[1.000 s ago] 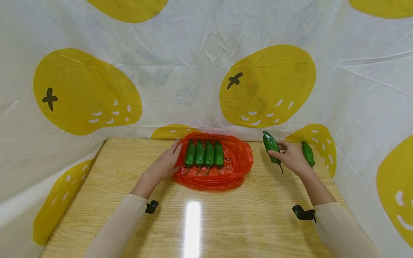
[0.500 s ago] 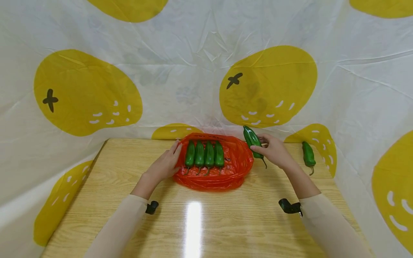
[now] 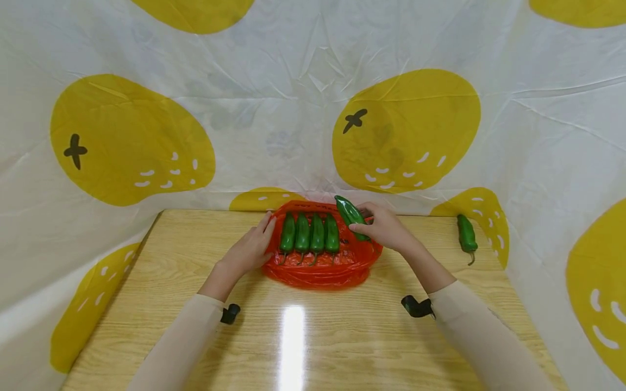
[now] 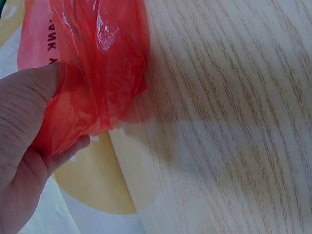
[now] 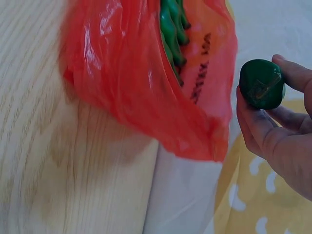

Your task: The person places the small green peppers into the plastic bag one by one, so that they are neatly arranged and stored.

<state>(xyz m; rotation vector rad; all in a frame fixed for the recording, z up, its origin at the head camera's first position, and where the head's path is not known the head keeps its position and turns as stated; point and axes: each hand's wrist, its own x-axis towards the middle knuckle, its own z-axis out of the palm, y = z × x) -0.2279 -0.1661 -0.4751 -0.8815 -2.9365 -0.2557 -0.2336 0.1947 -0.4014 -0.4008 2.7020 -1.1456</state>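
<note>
A red plastic bag (image 3: 359, 255) lies spread with its mouth up on the wooden table. Inside it several green chili peppers (image 3: 302, 233) stand in a neat row, stems toward the near side. My left hand (image 3: 250, 247) pinches the bag's left edge; in the left wrist view the thumb (image 4: 36, 83) is on one side of the film and a finger on the other. Over the bag's right part my right hand (image 3: 383, 225) holds another green chili pepper (image 3: 349, 212), tilted with its tip up and left. The right wrist view shows this pepper's stem end (image 5: 263, 85) between thumb and fingers.
One more green pepper (image 3: 467, 233) lies near the table's right edge. A white cloth (image 3: 274, 136) with yellow fruit prints rises behind the wooden table (image 3: 342, 336) and along its sides.
My right hand has carried its pepper leftward, from the table's right side to over the bag. The left hand and the bag have stayed put.
</note>
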